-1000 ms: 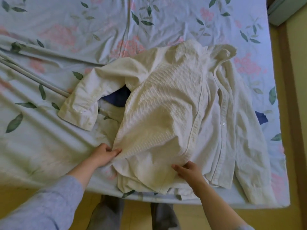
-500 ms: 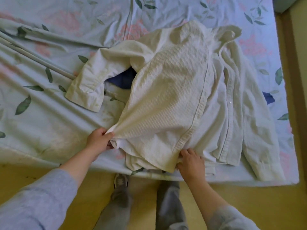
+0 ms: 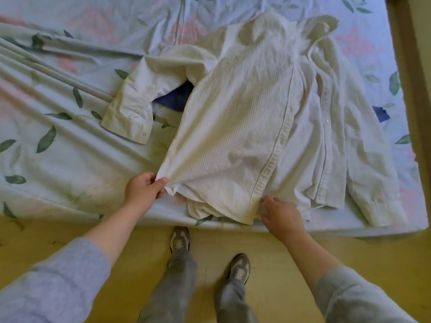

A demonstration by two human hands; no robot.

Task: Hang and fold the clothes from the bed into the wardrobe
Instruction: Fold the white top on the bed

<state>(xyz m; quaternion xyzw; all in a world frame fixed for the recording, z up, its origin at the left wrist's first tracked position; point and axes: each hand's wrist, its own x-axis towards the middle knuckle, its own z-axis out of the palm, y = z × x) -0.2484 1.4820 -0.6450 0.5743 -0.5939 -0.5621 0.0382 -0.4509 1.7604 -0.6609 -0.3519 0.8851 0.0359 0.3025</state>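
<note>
A: The head view is all we have. Where's the shirt?

B: The shirt (image 3: 245, 113) lies on the bed (image 3: 70, 171), from the centre to the upper right of the frame. Its collar is at the top and its hem at the bed's near edge. It's open down the front, with one panel spread across the middle and the button strip just right of it. One sleeve bends out to centre left, and the other trails down the right side.

A: And the hands?

B: The left hand (image 3: 143, 191), lower centre-left, pinches the panel's bottom corner between thumb and fingers, and the cloth runs taut from there. The right hand (image 3: 281, 216), lower centre-right, has its fingers on the hem. It's blurred, so I cannot tell whether it grips or only touches.

A: Anything else to put away?

B: A blue cloth (image 3: 177, 99) shows under the shirt beside the bent sleeve. A blue scrap (image 3: 380, 114) peeks out at the right. I can't say whether they are one garment or two.

A: So how far along?

B: Early, I'd judge. The shirt is neither folded nor on a hanger, and the blue cloth lies beneath it. No wardrobe or hanger is in the frame. The step in hand looks like squaring up the shirt. What's left is to fold or hang it, carry it over, then deal with the blue.

A: Below the bed?

B: Yellow floor (image 3: 58, 234) and the person's shoes (image 3: 179, 238).
</note>
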